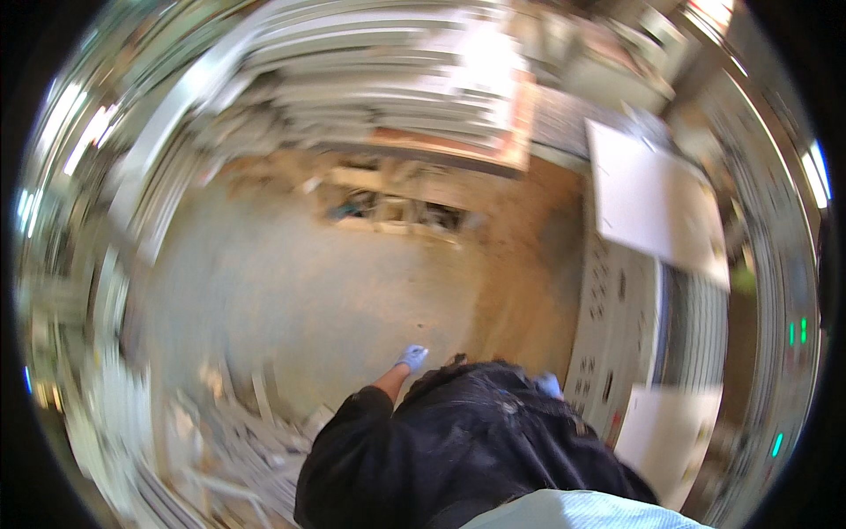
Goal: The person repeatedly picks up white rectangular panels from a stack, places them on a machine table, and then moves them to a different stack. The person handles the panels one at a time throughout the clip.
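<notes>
My left hand (413, 358), in a pale blue glove, hangs low in front of my dark clothing, over the concrete floor. Its fingers look curled, but blur hides whether anything small lies in them. My right hand (548, 384), also gloved in pale blue, shows only in part at the right edge of my clothing, beside the side panel of a long machine (615, 317). Its fingers cannot be made out. Before me, a stack of pale boards or panels (396, 86) stands at the top of the view.
Loose scraps or strips (244, 443) lie at the lower left. A wooden pallet (394, 225) stands under the stack's near edge. Pale sheets (651, 192) rest on the machine at the right, beside its ribbed section (697, 327). Brown dust covers part of the floor (297, 278).
</notes>
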Motion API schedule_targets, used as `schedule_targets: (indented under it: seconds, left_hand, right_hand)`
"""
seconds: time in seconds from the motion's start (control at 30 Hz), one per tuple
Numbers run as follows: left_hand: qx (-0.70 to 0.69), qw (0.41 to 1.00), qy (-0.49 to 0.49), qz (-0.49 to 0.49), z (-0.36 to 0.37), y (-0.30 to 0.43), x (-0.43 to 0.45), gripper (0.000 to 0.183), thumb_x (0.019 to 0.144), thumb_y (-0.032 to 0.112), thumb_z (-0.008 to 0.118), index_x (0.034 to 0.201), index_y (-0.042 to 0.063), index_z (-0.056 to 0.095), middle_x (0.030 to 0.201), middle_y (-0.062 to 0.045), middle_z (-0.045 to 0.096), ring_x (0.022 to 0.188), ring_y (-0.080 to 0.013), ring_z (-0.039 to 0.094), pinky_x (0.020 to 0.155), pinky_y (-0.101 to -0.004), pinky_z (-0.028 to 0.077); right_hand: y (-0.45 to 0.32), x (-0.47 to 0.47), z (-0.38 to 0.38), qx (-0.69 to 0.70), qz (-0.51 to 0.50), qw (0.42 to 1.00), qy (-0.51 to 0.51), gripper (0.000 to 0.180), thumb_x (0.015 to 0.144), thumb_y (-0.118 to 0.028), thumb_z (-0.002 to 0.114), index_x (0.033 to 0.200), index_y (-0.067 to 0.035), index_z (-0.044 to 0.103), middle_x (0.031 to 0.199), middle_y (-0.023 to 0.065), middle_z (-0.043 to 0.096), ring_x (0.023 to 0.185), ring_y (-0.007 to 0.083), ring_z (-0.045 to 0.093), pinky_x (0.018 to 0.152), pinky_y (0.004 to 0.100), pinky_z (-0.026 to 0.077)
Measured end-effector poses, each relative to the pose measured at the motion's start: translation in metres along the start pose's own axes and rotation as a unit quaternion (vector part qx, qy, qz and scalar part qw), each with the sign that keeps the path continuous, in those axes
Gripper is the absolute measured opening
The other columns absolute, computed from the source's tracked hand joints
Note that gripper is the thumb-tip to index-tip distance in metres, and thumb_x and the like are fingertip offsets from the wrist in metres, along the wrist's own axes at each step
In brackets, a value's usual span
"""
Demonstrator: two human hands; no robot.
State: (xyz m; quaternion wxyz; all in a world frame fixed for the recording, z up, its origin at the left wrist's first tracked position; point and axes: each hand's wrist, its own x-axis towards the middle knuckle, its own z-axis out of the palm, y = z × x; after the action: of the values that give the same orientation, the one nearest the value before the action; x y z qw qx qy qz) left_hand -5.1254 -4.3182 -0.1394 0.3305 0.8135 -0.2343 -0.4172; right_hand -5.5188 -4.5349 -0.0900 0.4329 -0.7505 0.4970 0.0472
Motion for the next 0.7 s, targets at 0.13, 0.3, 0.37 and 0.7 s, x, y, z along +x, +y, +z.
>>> schedule_targets:
  seconds: [0.13, 0.3, 0.37, 0.7]
  left_hand:
    - [-0.124, 0.988, -0.051, -0.083, 0.003, -0.010, 0.010, 0.023, 0.080, 0.026, 0.060, 0.091, 0.006, 0.058, 0.082, -0.003, 0.059, 0.074, -0.0134, 0.056, 0.066, -0.0289, 0.046]
    - [-0.113, 0.980, -0.147, -0.074, 0.001, 0.020, 0.014, 0.020, 0.081, 0.029, 0.057, 0.091, 0.012, 0.055, 0.072, 0.000, 0.053, 0.055, -0.0109, 0.047, 0.046, -0.0279, 0.040]
    - [-0.139, 0.973, -0.172, -0.072, 0.007, 0.040, 0.022, 0.017, 0.082, 0.028, 0.056, 0.091, 0.015, 0.054, 0.070, 0.002, 0.053, 0.051, -0.0096, 0.045, 0.042, -0.0269, 0.038]
    - [-0.197, 0.954, -0.160, -0.159, 0.096, 0.255, 0.126, 0.029, 0.080, 0.034, 0.057, 0.105, 0.023, 0.048, 0.089, 0.001, 0.056, 0.067, -0.0136, 0.053, 0.053, -0.0305, 0.043]
  right_hand:
    - [-0.028, -0.011, -0.019, 0.049, 0.138, 0.989, -0.001, 0.038, 0.074, -0.032, 0.054, 0.098, -0.003, 0.059, 0.100, 0.0170, 0.059, 0.093, 0.0297, 0.056, 0.080, 0.0348, 0.044]
    - [-0.040, -0.015, -0.046, 0.276, 0.204, 0.937, 0.070, 0.031, 0.078, -0.026, 0.056, 0.102, -0.007, 0.059, 0.093, 0.0108, 0.061, 0.077, 0.0218, 0.060, 0.063, 0.0322, 0.047]
    - [-0.037, -0.009, -0.059, 0.324, 0.247, 0.910, 0.075, 0.029, 0.078, -0.025, 0.057, 0.102, -0.009, 0.059, 0.089, 0.0083, 0.061, 0.069, 0.0185, 0.060, 0.055, 0.0304, 0.046]
    - [0.019, 0.053, -0.163, 0.421, 0.251, 0.861, 0.134, 0.029, 0.078, -0.025, 0.059, 0.102, -0.009, 0.058, 0.085, 0.0063, 0.061, 0.063, 0.0165, 0.057, 0.049, 0.0268, 0.042]
